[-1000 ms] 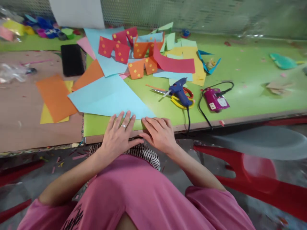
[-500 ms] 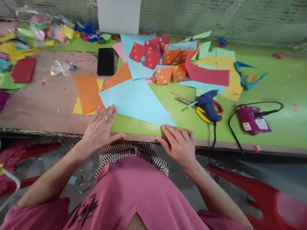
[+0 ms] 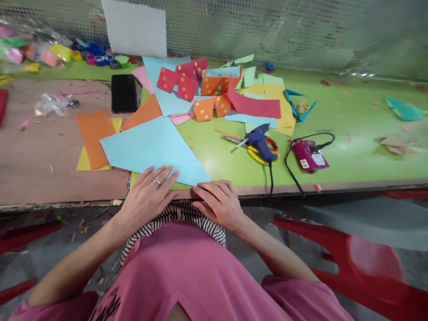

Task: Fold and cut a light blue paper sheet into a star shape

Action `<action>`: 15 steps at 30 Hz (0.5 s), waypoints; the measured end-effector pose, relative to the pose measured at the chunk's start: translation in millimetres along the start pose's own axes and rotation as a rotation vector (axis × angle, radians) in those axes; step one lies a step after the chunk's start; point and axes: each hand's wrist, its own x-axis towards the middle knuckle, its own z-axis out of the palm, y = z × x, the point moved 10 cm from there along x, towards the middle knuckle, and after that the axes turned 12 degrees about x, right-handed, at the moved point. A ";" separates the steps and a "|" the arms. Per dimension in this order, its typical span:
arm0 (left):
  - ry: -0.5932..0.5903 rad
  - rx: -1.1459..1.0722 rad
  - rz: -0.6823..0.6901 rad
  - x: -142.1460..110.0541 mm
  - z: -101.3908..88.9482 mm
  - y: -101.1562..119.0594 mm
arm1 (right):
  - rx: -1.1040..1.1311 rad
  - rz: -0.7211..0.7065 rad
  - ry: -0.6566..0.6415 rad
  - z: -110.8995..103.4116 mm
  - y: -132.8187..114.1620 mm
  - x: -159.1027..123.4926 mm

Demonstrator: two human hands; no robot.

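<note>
A folded-looking sheet of light blue paper [image 3: 150,145] lies flat at the table's near edge, its pointed corner to the right. My left hand [image 3: 149,194], with a ring on one finger, rests flat with fingers stretched over the sheet's near edge, around the middle. Close by, my right hand [image 3: 220,203] touches the right corner with its fingertips, fingers extended and slightly bent. Orange paper [image 3: 95,138] lies left of the sheet, over a yellow piece [image 3: 83,159].
Behind the sheet stand red dotted paper strips [image 3: 187,88] and orange dotted strips [image 3: 204,110]. A blue glue gun [image 3: 262,142] lies over scissors [image 3: 272,143] to the right, near a purple power socket [image 3: 309,156]. A black phone [image 3: 123,93] lies at back left.
My left hand has slid rightward along the paper's near edge, from its left end to the middle, closer to my right hand. The camera view has turned to the right.
</note>
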 end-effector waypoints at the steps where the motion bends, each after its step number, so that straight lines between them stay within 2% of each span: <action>1: 0.010 -0.008 0.009 1.9 1.1 3.1 | -0.002 0.013 -0.013 -0.9 2.3 -2.1; 4: 0.034 -0.038 0.018 -0.2 2.5 2.6 | -0.047 0.022 -0.046 -4.6 9.8 -10.8; 7: 0.058 -0.075 0.057 -5.3 -0.6 2.5 | -0.069 -0.071 -0.031 -9.7 5.6 -17.6; 11: 0.063 -0.068 0.081 -5.2 -4.6 5.9 | -0.023 -0.138 0.054 -20.9 -0.7 -16.2; 15: 0.078 -0.041 0.076 -2.1 -11.0 4.7 | 0.097 -0.152 0.184 -46.3 -5.3 -5.9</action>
